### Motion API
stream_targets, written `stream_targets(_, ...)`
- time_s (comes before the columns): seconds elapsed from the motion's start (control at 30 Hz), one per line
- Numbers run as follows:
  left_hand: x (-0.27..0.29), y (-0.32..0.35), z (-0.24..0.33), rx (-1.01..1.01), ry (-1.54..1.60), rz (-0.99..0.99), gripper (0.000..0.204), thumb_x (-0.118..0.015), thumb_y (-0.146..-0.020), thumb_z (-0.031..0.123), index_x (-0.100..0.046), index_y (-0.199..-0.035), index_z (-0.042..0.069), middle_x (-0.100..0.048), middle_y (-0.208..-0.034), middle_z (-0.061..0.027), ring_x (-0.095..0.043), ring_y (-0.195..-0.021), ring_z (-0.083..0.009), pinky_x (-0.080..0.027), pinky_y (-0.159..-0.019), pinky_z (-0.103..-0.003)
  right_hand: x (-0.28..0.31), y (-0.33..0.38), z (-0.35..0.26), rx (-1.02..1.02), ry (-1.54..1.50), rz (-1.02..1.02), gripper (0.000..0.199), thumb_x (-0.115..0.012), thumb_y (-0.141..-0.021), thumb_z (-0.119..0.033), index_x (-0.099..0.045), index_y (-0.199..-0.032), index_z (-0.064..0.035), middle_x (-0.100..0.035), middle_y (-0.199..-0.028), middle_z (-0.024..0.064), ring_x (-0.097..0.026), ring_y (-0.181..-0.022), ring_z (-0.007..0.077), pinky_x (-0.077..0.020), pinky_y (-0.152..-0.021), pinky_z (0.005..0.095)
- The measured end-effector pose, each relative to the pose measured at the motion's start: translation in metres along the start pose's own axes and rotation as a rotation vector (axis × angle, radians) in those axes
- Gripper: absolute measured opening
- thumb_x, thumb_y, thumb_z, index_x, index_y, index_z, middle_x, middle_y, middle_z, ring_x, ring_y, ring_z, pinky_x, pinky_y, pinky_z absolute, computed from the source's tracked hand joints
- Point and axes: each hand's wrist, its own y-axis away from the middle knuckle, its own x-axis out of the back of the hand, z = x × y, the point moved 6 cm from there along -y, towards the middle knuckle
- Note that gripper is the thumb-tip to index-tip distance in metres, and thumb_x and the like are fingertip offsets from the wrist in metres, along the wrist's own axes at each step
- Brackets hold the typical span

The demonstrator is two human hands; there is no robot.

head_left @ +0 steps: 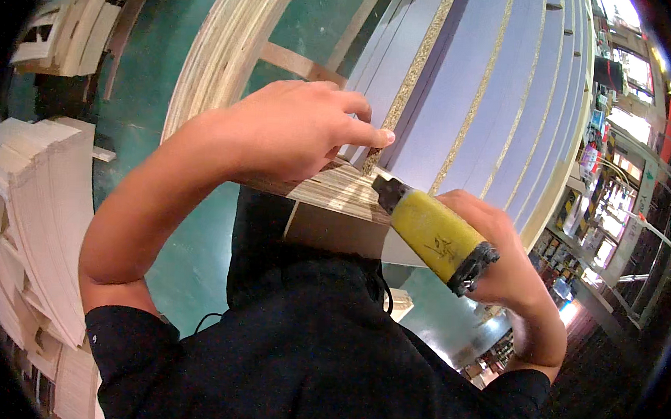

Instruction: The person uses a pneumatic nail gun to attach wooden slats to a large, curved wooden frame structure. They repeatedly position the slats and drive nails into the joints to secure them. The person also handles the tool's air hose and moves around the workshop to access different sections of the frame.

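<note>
I judge alignment in hand: my right hand (pixel 493 237) grasps the yellow tool (pixel 437 230) at the plywood rail (pixel 336 194). My left hand (pixel 302 128) touches the chipboard strip (pixel 410 81) beyond that rail — whether pinching, I cannot tell; steadiness needed next.

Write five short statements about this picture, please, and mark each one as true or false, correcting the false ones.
1. The right hand holds a yellow nail gun. True.
2. The left hand is wrapped around a hammer. False: its fingertips are at a particleboard strip.
3. The gun's black nose points toward the person's chest. False: it points away, toward the plywood rail.
4. The visible sleeves are black. True.
5. The floor is red. False: it is green.
</note>
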Motion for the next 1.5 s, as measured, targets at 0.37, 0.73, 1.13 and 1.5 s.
stream_targets(0.37, -0.003, -0.001, -0.005, 0.068, -0.001, -0.088, 0.058, -0.066, -0.083, 0.002, -0.063, -0.138, 0.02, -0.067, -0.111, -0.0114, -0.064, -0.103, -0.0333, -0.052, -0.089, -0.045, -0.002, -0.021, -0.01, -0.028, 0.059, -0.014, 0.052, -0.078, -0.072, -0.012, -0.063, -0.121, -0.0048, -0.067, -0.106, 0.0178, -0.067, -0.1, 0.0394, -0.0534, -0.085, 0.0418)
stream_targets(0.73, -0.008, 0.001, -0.007, 0.061, -0.018, -0.154, 0.063, -0.066, -0.082, 0.001, -0.058, -0.143, 0.017, -0.07, -0.11, -0.013, -0.063, -0.102, -0.0354, -0.052, -0.09, -0.046, -0.006, -0.019, -0.014, -0.085, 0.072, -0.051, 0.048, -0.077, -0.072, -0.011, -0.063, -0.117, -0.0025, -0.066, -0.103, 0.0174, -0.066, -0.096, 0.0383, -0.0528, -0.083, 0.04)
stream_targets(1.13, -0.01, 0.0, -0.002, -0.034, -0.103, -0.09, 0.057, -0.069, -0.085, 0.012, -0.059, -0.141, 0.017, -0.072, -0.108, -0.0088, -0.065, -0.102, -0.0347, -0.054, -0.088, -0.044, -0.003, -0.022, -0.013, -0.07, 0.066, -0.056, 0.043, -0.073, -0.071, -0.007, -0.062, -0.111, 0.0021, -0.065, -0.1, 0.017, -0.065, -0.087, 0.0344, -0.051, -0.08, 0.0364)
stream_targets(1.5, -0.005, -0.003, 0.0, 0.058, -0.112, -0.178, 0.057, -0.068, -0.084, 0.009, -0.059, -0.139, 0.02, -0.072, -0.111, -0.0103, -0.064, -0.104, -0.0355, -0.052, -0.091, -0.045, -0.003, -0.021, -0.014, -0.059, 0.058, -0.028, 0.038, -0.072, -0.072, -0.006, -0.061, -0.107, 0.0017, -0.063, -0.095, 0.0165, -0.064, -0.083, 0.0344, -0.0505, -0.076, 0.036)
